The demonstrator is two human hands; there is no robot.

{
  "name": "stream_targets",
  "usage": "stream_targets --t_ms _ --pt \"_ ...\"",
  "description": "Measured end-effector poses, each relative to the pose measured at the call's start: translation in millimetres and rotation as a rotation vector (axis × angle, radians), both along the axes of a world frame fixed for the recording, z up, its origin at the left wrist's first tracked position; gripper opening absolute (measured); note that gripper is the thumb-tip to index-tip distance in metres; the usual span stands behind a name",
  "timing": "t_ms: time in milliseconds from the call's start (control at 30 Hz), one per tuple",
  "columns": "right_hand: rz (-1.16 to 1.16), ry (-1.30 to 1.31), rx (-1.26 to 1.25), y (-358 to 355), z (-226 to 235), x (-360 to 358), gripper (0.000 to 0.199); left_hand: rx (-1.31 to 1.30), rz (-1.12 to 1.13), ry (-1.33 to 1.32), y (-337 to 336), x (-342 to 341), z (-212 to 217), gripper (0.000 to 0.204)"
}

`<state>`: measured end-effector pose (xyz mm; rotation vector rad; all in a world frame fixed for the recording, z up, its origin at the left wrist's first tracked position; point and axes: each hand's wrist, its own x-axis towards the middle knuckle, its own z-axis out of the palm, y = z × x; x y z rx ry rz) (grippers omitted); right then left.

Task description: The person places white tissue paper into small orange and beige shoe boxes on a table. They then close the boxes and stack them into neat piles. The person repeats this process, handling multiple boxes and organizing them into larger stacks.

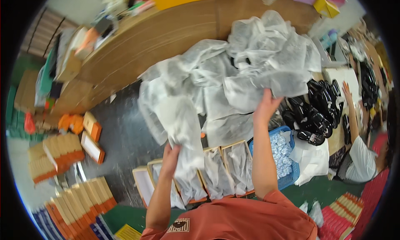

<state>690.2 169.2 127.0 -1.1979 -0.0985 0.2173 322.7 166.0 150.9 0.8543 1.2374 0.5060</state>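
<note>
My left hand point(170, 157) grips the lower end of a white translucent bag point(180, 119), slightly blurred, above the row of open boxes point(221, 148). Farther right, my right hand point(266, 106) is closed on the near edge of another wrapped bag point(266, 87), with something dark showing through it. Behind both hands lies a large heap of similar white bags point(266, 40). The boxes in front of me hold bags like these, and the leftmost box point(143, 184) shows a bare pale inside. What the bags contain cannot be made out clearly.
A blue basket point(293, 173) of small blue-white packets point(281, 152) stands right of the boxes. Beyond it are glossy black shoes point(316, 111) and a co-worker's outstretched arm point(352, 111). Stacked orange-and-tan boxes point(81, 202) fill the left. A wooden partition point(166, 36) bounds the far side.
</note>
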Motion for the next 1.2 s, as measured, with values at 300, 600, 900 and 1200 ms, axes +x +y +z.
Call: stream_targets --t_ms 300,600,900,1200 --pt "1.055 0.106 -0.542 -166.1 24.2 -206.2 0.043 -0.374 0.561 -0.427 -214.7 -179.8 25.1 0.065" --pt "1.261 0.306 -0.495 -221.0 -2.9 -385.9 0.054 -0.254 0.716 -0.389 -239.9 -399.0 -36.7 0.062" --pt "1.360 -0.781 -0.968 -179.6 40.3 -610.1 0.052 0.758 -0.425 0.665 -170.2 -416.6 -52.6 0.049" --pt "0.736 -0.410 -1.009 -300.2 -41.9 -509.0 0.043 1.198 -0.353 0.539 -7.6 -501.1 -36.2 0.044"
